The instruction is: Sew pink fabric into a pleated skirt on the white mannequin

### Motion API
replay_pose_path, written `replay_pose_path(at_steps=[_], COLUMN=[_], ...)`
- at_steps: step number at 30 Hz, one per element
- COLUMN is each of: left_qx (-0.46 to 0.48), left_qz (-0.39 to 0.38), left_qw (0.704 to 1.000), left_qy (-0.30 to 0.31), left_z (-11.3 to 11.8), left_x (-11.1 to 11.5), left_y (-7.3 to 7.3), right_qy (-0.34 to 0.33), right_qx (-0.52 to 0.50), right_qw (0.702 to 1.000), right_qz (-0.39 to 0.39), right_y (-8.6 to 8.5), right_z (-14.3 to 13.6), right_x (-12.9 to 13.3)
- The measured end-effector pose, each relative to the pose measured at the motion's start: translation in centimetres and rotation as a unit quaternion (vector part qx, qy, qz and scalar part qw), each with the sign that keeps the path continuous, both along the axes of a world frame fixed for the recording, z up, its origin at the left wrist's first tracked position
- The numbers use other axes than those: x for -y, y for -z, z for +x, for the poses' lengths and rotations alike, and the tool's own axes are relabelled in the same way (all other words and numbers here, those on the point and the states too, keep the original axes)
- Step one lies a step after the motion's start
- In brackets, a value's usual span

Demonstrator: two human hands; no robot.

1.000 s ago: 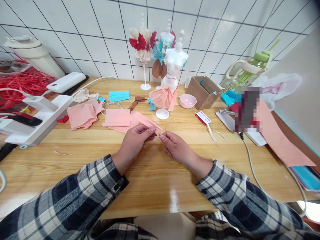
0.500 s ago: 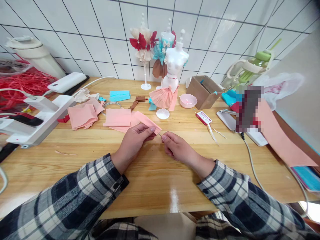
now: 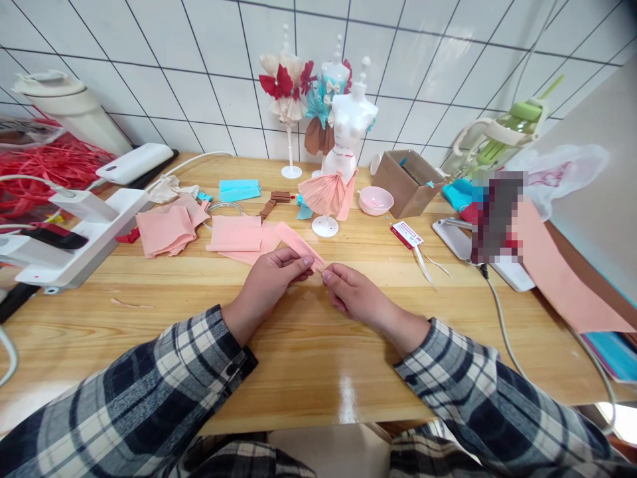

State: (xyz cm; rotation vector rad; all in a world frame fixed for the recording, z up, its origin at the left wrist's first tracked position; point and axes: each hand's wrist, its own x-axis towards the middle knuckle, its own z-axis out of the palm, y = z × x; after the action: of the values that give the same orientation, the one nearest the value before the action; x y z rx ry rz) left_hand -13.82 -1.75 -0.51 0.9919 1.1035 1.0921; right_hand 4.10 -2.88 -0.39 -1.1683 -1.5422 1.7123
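Observation:
Between the thumb and fingers of my left hand (image 3: 271,279) is a folded strip of peach crepe paper (image 3: 298,244), slanting down to the right. My right hand (image 3: 352,292) is closed in a pinch at the strip's lower right end, on something thin that is too small to name. Just beyond the hands stands a white mini dress form (image 3: 347,126) with a gathered peach paper skirt (image 3: 326,194). Folded peach paper pieces (image 3: 236,234) lie left of the strip, and a thicker peach stack (image 3: 166,229) lies farther left.
Two decorated dress forms stand behind, one with red bows (image 3: 277,81). A pink bowl (image 3: 376,200) and a cardboard box (image 3: 405,182) are to the right. A white power strip (image 3: 74,245) occupies the left side. A long peach sheet (image 3: 562,272) lies far right.
The strip has shifted slightly right and tilted more steeply in my left hand. Its end is closer to my right fingertips. Both hands stay nearly in place.

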Motion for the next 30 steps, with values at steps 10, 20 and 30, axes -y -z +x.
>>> replay_pose_path(at_steps=[10,20,30], left_qx=[-0.001,-0.002,-0.001], left_qz=[0.001,-0.007,-0.008], left_qw=[1.000,1.000,1.000], left_qy=[0.003,0.000,-0.004], left_z=[0.00,0.21,-0.02], left_x=[-0.06,0.11,-0.07], left_y=[0.00,-0.54,-0.03], right_qy=[-0.012,-0.012,-0.015], right_qx=[-0.012,-0.031,-0.019], right_qw=[1.000,0.998,0.998], right_qz=[-0.008,-0.048,-0.057], right_y=[-0.30,-0.32,-0.74], right_z=[0.05,0.04,0.06], right_x=[-0.03,-0.02,0.07])
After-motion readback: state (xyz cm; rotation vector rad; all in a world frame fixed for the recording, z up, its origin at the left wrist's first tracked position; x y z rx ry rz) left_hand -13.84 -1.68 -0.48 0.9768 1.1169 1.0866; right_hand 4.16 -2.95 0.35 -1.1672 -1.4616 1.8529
